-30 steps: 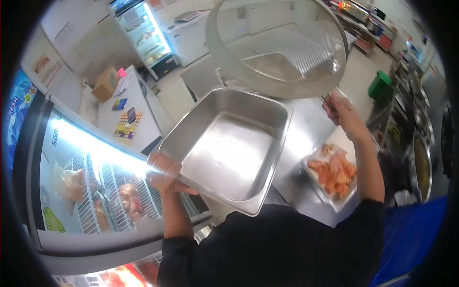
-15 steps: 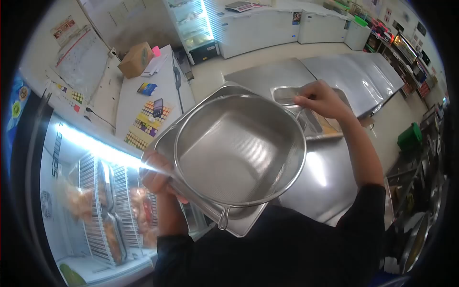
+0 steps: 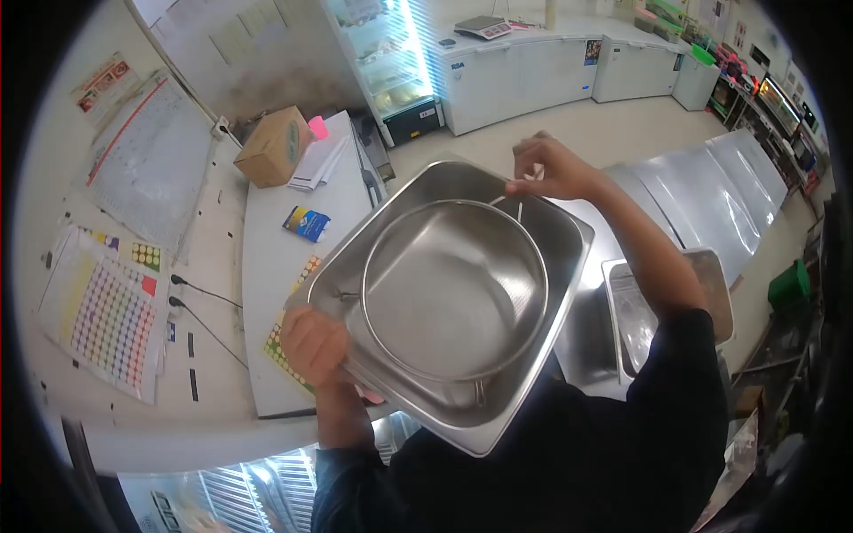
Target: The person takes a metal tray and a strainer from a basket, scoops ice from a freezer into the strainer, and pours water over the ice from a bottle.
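Note:
A deep rectangular steel pan is tilted in front of my body, gripped at its left rim by my left hand. Inside the pan sits a round mesh strainer with a shiny rim and small metal legs or hooks. My right hand is at the pan's far edge, its fingers curled at the strainer's wire handle.
Right of the pan, a steel worktable holds another metal tray. A white counter at left bears a cardboard box and papers. A lit fridge stands at lower left, a green bin at right.
The strainer has come down from above into the pan, and my right hand has moved left with its handle. The view has swung, so the lit fridge now shows only at the bottom.

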A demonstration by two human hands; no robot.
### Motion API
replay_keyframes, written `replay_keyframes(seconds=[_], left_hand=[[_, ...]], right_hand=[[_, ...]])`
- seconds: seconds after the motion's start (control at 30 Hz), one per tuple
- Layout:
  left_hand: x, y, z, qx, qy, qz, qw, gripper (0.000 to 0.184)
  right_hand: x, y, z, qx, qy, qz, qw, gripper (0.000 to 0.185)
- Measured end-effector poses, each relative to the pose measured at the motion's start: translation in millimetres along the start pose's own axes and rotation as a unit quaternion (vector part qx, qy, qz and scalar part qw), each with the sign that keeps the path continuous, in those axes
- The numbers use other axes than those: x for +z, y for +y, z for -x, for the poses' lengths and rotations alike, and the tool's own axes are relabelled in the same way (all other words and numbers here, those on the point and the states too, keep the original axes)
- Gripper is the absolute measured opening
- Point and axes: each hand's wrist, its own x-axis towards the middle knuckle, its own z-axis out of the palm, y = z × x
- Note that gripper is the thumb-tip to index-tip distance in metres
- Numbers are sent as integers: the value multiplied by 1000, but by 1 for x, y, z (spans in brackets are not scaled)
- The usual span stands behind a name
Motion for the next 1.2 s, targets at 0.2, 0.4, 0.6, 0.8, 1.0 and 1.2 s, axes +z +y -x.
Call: replay_keyframes(seconds=[0.2, 0.4, 0.6, 0.8, 1.0, 1.2], left_hand=[[46, -140, 1, 21, 29, -75, 997, 79], [116, -289, -9, -22, -23, -138, 990, 76], [197, -447, -36, 38, -109, -114, 987, 73], [273, -561, -38, 47, -163, -95, 981, 72], [400, -646, -6, -315, 51, 197, 927, 74], [588, -696, 71, -630, 54, 589, 503, 68]], right_hand=[[34, 69, -117, 71, 241, -49, 967, 30], [57, 220, -244, 302, -4, -411, 860, 44], [114, 374, -427, 268, -140, -605, 736, 50], [103, 437, -479, 374, -74, -652, 656, 50], [58, 518, -442, 336, 126, -516, 778, 56], [-22, 532, -419, 332, 308, -414, 789, 44]])
